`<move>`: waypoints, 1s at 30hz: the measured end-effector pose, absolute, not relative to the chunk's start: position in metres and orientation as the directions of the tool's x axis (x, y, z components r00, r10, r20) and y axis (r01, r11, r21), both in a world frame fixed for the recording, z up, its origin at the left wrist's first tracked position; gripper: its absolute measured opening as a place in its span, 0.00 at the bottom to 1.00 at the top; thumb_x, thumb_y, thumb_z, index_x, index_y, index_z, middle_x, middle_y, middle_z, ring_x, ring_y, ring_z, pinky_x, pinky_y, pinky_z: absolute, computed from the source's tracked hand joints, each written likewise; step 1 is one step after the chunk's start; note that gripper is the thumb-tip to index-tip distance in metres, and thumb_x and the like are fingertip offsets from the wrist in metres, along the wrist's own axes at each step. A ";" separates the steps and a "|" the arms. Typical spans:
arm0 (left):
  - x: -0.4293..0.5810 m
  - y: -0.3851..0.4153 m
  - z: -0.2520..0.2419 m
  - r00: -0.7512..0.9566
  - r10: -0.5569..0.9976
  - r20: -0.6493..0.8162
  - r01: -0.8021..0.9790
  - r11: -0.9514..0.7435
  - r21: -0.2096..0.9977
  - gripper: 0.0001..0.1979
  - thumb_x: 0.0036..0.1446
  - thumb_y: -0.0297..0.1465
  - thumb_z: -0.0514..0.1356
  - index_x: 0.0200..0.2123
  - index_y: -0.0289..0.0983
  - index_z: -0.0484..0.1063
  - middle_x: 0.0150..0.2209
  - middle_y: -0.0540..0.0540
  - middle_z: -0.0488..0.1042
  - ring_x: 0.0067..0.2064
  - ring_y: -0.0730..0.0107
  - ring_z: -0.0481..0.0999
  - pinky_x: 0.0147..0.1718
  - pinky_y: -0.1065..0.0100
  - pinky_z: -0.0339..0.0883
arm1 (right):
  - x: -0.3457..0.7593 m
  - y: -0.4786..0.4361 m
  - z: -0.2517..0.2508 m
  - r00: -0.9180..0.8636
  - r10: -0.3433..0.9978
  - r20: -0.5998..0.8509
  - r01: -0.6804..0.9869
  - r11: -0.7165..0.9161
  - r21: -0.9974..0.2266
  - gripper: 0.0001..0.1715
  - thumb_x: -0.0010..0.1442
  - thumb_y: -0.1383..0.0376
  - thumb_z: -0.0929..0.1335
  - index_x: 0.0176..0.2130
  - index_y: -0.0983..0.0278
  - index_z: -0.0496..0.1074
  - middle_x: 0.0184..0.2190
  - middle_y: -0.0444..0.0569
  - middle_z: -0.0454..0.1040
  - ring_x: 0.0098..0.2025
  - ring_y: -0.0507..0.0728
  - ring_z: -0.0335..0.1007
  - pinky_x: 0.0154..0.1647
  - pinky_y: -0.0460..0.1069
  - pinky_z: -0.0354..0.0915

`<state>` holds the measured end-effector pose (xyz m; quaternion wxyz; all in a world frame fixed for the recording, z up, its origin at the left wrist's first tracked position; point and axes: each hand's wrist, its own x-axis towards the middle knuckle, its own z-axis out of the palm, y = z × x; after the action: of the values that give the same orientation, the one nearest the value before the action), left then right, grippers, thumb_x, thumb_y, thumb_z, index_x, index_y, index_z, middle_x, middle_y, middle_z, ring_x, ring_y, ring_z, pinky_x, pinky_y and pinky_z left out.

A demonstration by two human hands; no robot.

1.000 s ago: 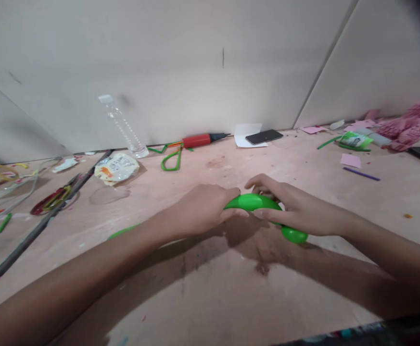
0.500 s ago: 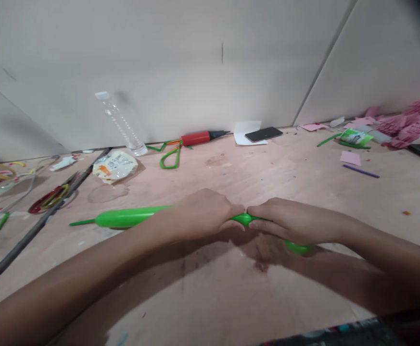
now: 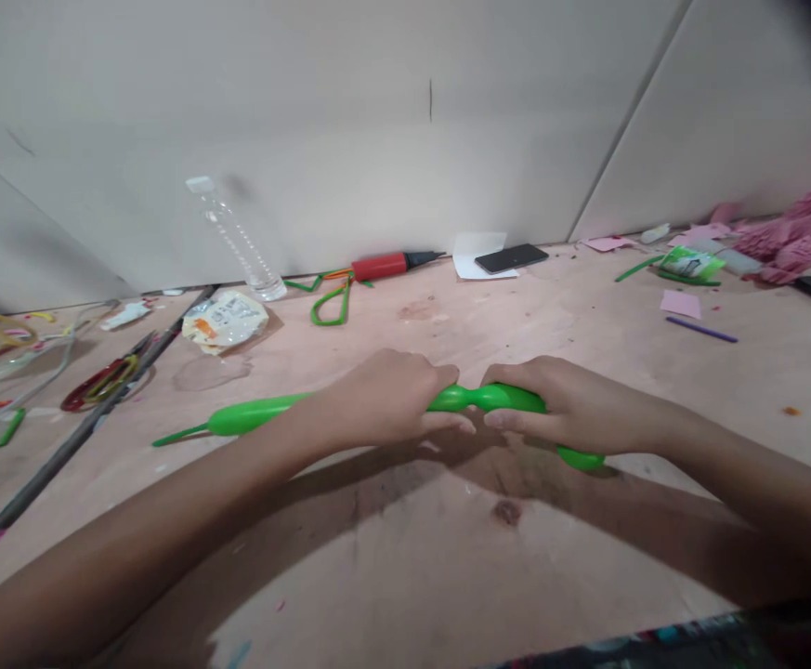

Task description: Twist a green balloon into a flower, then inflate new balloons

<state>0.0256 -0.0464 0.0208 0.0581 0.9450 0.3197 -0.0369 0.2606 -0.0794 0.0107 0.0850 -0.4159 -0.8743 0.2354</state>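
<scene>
Head camera view: a person's two bare hands hold a long green balloon across the centre of the frame, just above or against a wooden table. The left hand is curled over the balloon, thumb and forefinger on either side of it, their tips parted. Likewise, the right hand wraps the other portion, its thumb and forefinger parted around the bulge; the remaining fingers are hidden, and how hard either hand grips cannot be told.

Between the hands the balloon narrows to a neck; whether it is twisted there is unclear. That pinch looks the likeliest trouble spot: too tight a squeeze or too much turning could burst the skin, while a loosened grip could let the neck swell out again. One rounded end pokes out below the right hand; a thin tail points toward the left of the frame, where scissors lie well apart. Swung that way, the balloon might be pricked; grit on the tabletop could also puncture it.
</scene>
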 end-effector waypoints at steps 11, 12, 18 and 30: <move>0.024 -0.045 0.025 0.788 0.606 -0.111 0.613 -0.789 0.037 0.25 0.64 0.54 0.54 0.41 0.38 0.72 0.30 0.44 0.76 0.30 0.59 0.73 0.26 0.66 0.52 | 0.267 -0.073 0.007 -0.646 0.763 -0.013 0.671 0.560 -0.486 0.21 0.66 0.48 0.66 0.38 0.62 0.72 0.32 0.47 0.74 0.35 0.58 0.69 0.34 0.51 0.58; 0.025 -0.046 0.025 0.779 0.617 -0.112 0.625 -0.779 0.053 0.24 0.63 0.54 0.55 0.41 0.38 0.72 0.29 0.45 0.76 0.30 0.60 0.73 0.26 0.67 0.53 | 0.268 -0.072 0.006 -0.638 0.770 0.015 0.679 0.572 -0.460 0.21 0.66 0.48 0.66 0.38 0.62 0.73 0.34 0.48 0.74 0.36 0.58 0.69 0.35 0.51 0.59; 0.028 -0.049 0.024 0.688 0.716 -0.117 0.708 -0.627 0.327 0.18 0.60 0.48 0.60 0.36 0.38 0.72 0.30 0.47 0.77 0.31 0.62 0.74 0.27 0.67 0.57 | 0.264 -0.072 -0.002 -0.474 0.875 0.103 0.786 0.473 -0.399 0.13 0.65 0.54 0.68 0.40 0.61 0.75 0.36 0.48 0.74 0.37 0.58 0.70 0.36 0.52 0.60; 0.045 -0.054 -0.003 0.651 0.753 -0.091 0.283 -0.130 0.950 0.13 0.55 0.36 0.68 0.40 0.35 0.78 0.38 0.48 0.81 0.40 0.67 0.77 0.43 0.66 0.69 | 0.239 -0.085 -0.006 -0.345 0.937 0.060 0.159 0.121 -0.980 0.11 0.64 0.59 0.68 0.46 0.60 0.69 0.44 0.48 0.74 0.47 0.59 0.73 0.43 0.54 0.75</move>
<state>0.0449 -0.0540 -0.0034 0.5532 0.7209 0.3593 0.2125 0.2390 -0.0848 -0.0062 0.3827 -0.4257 -0.6435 0.5081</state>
